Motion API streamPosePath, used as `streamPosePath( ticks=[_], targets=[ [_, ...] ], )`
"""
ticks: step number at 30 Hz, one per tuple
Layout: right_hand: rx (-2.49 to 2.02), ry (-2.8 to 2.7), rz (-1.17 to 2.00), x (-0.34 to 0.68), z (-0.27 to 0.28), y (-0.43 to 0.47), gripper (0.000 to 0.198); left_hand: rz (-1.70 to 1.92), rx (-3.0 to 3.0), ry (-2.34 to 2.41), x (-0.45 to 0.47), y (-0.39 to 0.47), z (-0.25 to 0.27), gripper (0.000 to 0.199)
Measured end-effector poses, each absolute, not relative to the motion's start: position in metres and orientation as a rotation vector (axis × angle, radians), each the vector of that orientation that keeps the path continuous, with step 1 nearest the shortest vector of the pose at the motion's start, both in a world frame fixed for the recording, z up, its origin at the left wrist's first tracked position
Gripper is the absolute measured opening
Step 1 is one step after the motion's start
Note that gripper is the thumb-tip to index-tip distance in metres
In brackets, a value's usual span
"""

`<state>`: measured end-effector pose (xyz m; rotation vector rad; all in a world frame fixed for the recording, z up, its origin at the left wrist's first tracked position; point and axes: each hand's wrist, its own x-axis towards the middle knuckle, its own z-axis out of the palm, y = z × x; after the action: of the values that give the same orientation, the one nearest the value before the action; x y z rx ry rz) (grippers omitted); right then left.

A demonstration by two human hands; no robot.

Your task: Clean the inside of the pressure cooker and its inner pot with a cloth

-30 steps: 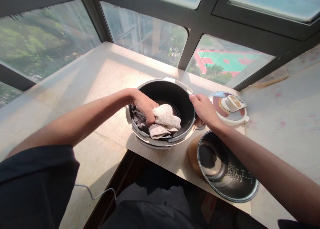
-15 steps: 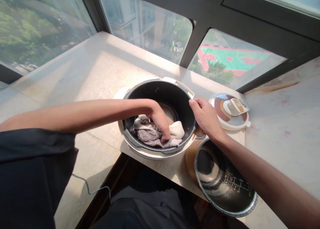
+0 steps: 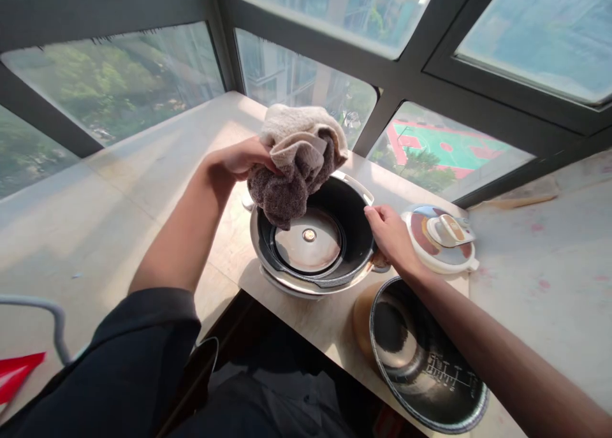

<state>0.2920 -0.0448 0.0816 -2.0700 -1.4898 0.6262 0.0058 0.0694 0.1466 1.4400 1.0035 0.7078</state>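
Observation:
My left hand (image 3: 246,157) is closed on a bunched brown and cream towel (image 3: 299,164), held above the far left rim of a rice cooker body (image 3: 361,234). The cooker has no pot in it, and its round metal heating plate (image 3: 308,250) shows at the bottom. At the cooker's right rim my right hand (image 3: 389,234) is closed, thumb on the edge and the other fingers partly hidden. Just below my right forearm, the dark inner pot (image 3: 430,355) with printed level marks stands tilted towards me.
A round lid (image 3: 442,237) with a handle lies on the ledge (image 3: 119,196) to the right of the cooker. Windows border the ledge, and a wall (image 3: 545,285) rises at right. A grey tube (image 3: 57,326) and a red item (image 3: 19,377) are at lower left.
My left hand has lifted the towel up out of the cooker, baring the heating plate. My right hand has stayed on the rim. The view has tilted up somewhat.

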Motion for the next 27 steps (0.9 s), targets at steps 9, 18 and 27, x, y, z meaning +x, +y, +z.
streamPosePath(
  ticks=[9,18,27],
  targets=[
    [-2.041,-1.502,0.584,0.293,0.076,-0.044,0.043,2.075,0.973,1.183,-0.048,0.033,0.119,0.014],
    [-2.019,-1.52,0.513,0.292,0.077,-0.044,0.041,1.792,0.748,1.209,-0.031,0.031,0.043,0.022],
    [-2.02,-1.504,0.462,0.293,0.076,-0.045,0.04,1.669,0.554,1.257,-0.016,-0.012,-0.023,0.016]
  ],
)
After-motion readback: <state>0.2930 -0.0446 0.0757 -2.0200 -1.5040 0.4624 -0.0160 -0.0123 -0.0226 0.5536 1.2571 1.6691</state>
